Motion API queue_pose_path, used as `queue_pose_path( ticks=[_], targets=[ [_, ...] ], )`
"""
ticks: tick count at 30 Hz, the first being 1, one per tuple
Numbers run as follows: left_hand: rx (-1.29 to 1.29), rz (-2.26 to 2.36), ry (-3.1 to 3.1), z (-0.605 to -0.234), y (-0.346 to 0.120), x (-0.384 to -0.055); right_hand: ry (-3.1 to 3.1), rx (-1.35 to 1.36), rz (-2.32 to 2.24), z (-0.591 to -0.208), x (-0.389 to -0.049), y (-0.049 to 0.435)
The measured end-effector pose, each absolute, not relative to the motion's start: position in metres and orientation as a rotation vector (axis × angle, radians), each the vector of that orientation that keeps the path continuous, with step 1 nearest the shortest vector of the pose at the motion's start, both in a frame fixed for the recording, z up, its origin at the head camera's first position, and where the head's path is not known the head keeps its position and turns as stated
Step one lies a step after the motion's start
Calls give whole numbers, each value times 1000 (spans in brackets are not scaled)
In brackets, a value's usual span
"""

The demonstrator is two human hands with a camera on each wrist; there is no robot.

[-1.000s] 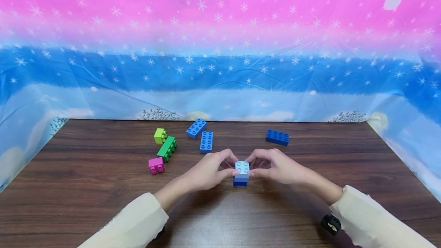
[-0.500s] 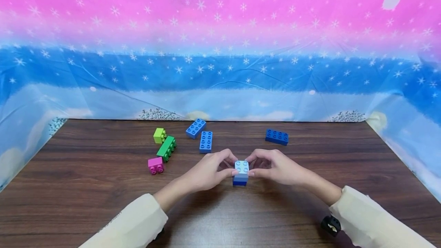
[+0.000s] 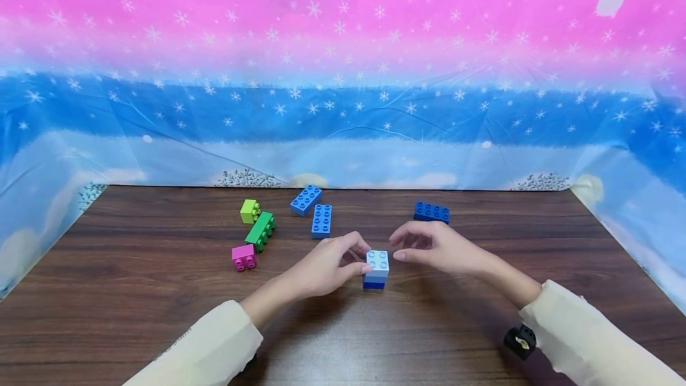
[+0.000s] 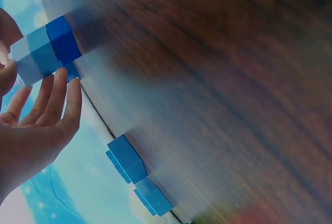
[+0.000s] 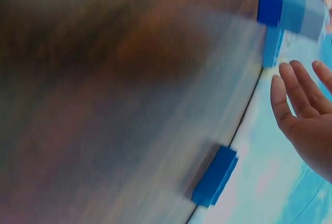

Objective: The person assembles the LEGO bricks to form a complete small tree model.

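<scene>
A small tower of toy building bricks [image 3: 377, 270] stands upright on the table. Its top brick is pale blue with a few studs, a mid-blue brick lies under that, and a dark blue one forms the base, as the left wrist view shows [image 4: 44, 50]. My left hand [image 3: 327, 267] pinches the tower from its left side, thumb on the near face and fingers behind. To the right of the tower, my right hand [image 3: 436, 247] is apart from it, with loosely bent fingers holding nothing. Beyond that hand lies a dark blue brick [image 3: 431, 212], its near edge partly covered.
Two blue eight-stud bricks, one farther back [image 3: 306, 200] and one nearer [image 3: 321, 221], lie left of centre. Farther left are a lime brick [image 3: 249, 211], a green brick [image 3: 260, 231] and a pink brick [image 3: 244, 257]. A patterned cloth [image 3: 343, 112] borders the table's far edge.
My right hand has let go of the tower and moved a little right and away from me. My left hand and the tower have stayed in place.
</scene>
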State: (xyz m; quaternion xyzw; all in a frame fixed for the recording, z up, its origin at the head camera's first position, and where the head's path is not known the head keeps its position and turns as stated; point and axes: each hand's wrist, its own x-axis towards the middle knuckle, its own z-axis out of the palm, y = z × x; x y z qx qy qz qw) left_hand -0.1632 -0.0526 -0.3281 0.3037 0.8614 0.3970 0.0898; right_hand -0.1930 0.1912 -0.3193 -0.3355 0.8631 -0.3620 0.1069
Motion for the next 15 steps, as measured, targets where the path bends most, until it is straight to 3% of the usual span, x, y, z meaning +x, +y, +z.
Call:
queue_pose_path(
  ticks=[15],
  targets=[
    [935,1199,2572,-330,-52,-163,2775,-762,-1056,-315,-235,234]
  ],
)
